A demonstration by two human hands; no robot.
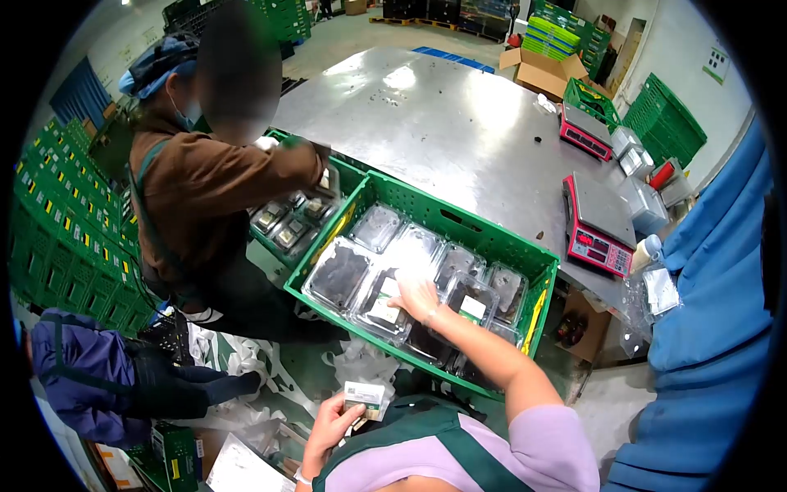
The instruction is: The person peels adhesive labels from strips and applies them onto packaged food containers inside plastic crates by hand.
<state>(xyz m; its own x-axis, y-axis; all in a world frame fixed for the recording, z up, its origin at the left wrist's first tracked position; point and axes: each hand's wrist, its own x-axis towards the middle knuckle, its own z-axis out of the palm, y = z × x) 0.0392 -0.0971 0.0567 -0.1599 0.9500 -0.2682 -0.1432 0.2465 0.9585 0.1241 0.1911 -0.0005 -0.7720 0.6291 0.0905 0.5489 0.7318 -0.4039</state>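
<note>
A green crate (459, 220) holds several clear plastic boxes with dark contents, some bearing white-and-green labels. My right hand (416, 297) reaches into it over a labelled box (384, 307), fingertips at the label; glare hides part of the fingers. Down near my apron, my left hand (329, 422) holds a stack of labels (363, 397), pinched under the thumb. To the left, a co-worker in a brown top (221, 172) reaches over a second green crate (348, 174) of smaller clear boxes.
A metal table (443, 139) bears two red scales (602, 217) and clear containers (643, 205). Blue curtains (705, 271) hang at the right. Stacked green crates (65, 221) and a person in purple (86, 369) are at the left. Plastic bags (361, 361) lie below.
</note>
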